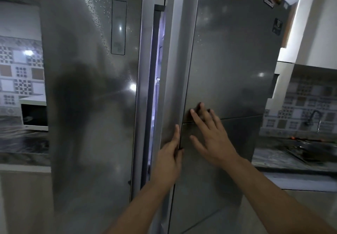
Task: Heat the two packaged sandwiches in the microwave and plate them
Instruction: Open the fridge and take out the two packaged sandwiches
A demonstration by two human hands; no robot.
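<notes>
I'm fetching sandwiches. My right hand lies flat on the fridge door. My left hand is at its edge, fingers hidden. Next I pull.

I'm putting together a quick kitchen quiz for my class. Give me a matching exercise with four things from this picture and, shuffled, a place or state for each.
Things
1. microwave
2. tap
3. right hand
4. gap between the fridge doors

Places or states
A. lit from inside
B. spread flat on the right door
C. on the left counter
D. far right, against the patterned tiles

Pairs: 1-C, 2-D, 3-B, 4-A
</notes>
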